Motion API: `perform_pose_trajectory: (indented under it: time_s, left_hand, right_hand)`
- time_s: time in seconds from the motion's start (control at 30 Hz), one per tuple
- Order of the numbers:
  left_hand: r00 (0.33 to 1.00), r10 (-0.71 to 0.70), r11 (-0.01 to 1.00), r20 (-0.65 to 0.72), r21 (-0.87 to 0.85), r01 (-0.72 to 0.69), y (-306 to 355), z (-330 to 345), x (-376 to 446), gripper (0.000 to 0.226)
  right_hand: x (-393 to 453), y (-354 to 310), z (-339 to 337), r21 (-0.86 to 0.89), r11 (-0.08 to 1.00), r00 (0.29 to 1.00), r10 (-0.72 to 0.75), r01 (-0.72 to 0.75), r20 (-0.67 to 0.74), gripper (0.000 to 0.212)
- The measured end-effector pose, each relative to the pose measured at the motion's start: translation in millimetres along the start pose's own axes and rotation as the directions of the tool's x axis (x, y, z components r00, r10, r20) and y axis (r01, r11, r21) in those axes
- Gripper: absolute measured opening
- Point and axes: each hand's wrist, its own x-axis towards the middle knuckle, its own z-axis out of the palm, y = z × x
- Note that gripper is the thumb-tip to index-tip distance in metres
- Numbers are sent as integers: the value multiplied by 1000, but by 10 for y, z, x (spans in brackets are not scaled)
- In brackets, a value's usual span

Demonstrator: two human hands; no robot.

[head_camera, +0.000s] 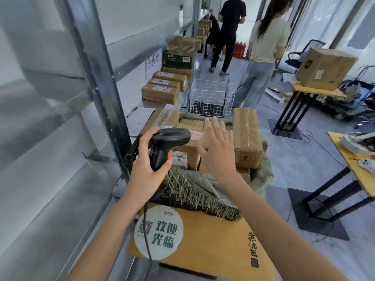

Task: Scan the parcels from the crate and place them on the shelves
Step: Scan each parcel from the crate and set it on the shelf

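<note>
While the left hand (149, 159) gripped the black barcode scanner (168, 145) by its handle, the right hand (218, 148) hovered with fingers spread and straight above the cardboard parcels (246, 136), holding nothing. The parcels sat heaped in a frayed green sack (203, 189) at the far edge of the yellow table (213, 244). Metal shelves (97, 82) ran close along the table's left edge, with scanned boxes (160, 94) farther along. Grey floor (294, 159) lay open to the right.
</note>
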Motion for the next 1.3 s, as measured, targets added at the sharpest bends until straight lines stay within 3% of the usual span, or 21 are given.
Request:
perform_pose_trajectory:
  time_s: [0.17, 0.3, 0.43, 0.73, 1.03, 1.3]
  left_hand:
    - [956, -65, 991, -287, 93, 95, 106, -213, -392, 84]
    - [830, -123, 973, -544, 98, 209, 216, -233, -927, 85]
    - [675, -200, 935, -710, 67, 348, 309, -118, -1618, 77]
    - [498, -117, 907, -859, 112, 406, 845, -272, -2665, 75]
    - [342, -16, 835, -940, 176, 521, 1683, -686, -4162, 74]
    - [99, 137, 789, -986, 170, 590, 2386, -852, -5749, 79]
  right_hand:
    - [70, -457, 124, 120, 956, 958, -277, 267, 74, 66]
    - [-172, -678, 212, 231, 876, 879, -459, 424, 129, 64]
    - [-585, -844, 305, 330, 789, 764, -600, 518, 236, 66]
    - [-1604, -1559, 162, 493, 553, 527, -824, 671, 208, 71]
    - [-3161, -2582, -386, 674, 275, 250, -959, 686, 137, 72]
    - [-4722, -3296, -1024, 728, 24, -1, -999, 685, 34, 70]
